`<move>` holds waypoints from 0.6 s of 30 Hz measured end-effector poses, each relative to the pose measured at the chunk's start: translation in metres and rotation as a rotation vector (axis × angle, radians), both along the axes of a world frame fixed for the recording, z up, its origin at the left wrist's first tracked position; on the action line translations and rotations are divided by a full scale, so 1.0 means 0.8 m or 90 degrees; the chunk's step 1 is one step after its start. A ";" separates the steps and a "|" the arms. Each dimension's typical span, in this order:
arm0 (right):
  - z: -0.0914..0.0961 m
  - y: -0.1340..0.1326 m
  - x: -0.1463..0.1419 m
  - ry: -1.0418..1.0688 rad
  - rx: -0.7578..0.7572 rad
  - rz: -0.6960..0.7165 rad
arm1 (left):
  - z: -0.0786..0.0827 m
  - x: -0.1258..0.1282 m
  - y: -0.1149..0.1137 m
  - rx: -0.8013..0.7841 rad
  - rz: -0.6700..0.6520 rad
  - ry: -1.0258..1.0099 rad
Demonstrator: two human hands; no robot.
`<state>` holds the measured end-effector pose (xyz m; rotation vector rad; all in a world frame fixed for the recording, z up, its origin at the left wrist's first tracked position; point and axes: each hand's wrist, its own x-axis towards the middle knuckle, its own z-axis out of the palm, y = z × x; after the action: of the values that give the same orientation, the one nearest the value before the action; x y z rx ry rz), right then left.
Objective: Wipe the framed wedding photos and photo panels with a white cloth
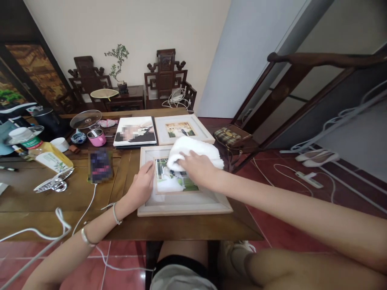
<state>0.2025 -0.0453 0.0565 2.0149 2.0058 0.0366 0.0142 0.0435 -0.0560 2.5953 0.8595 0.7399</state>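
A pale picture frame (184, 210) lies flat at the table's front edge, with a small photo (169, 184) in its middle. My left hand (143, 184) grips the frame's left side, the fingers over its edge. In my right hand (196, 166) is a folded white towel (201, 150), pressed on the upper right part of the frame. The towel hides the frame's upper right corner and part of the photo. Just behind it lies a second picture frame (204, 128), touching or nearly touching the first.
Left of the frames are a photo album (135, 139), a phone (100, 166) on a white cable, a pink cup (97, 139), an oil bottle (50, 155) and a hair claw clip (57, 181). A plaid handbag (226, 137) and a wooden chair (281, 80) stand at right.
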 end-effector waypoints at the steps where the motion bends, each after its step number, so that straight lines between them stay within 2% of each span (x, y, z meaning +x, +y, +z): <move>1: -0.006 0.003 -0.007 0.000 -0.003 0.011 | 0.001 0.000 0.000 -0.003 -0.002 -0.012; 6: -0.020 -0.007 -0.055 0.004 -0.035 0.113 | 0.015 0.003 -0.003 -0.040 -0.026 -0.092; 10: -0.006 -0.033 -0.075 0.023 -0.059 0.217 | 0.030 0.006 -0.006 -0.086 0.002 -0.128; 13: 0.011 -0.051 -0.074 0.038 -0.118 0.293 | 0.028 0.006 -0.006 -0.083 0.000 -0.110; 15: 0.025 -0.060 -0.071 0.046 -0.153 0.295 | 0.021 0.005 -0.004 -0.058 -0.014 -0.081; 18: 0.045 -0.067 -0.061 0.052 -0.213 0.220 | 0.009 0.002 0.000 -0.025 -0.023 -0.041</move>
<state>0.1539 -0.0992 0.0926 1.4756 2.2156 -0.2922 0.0161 0.0433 -0.0486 2.5313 0.7985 0.7839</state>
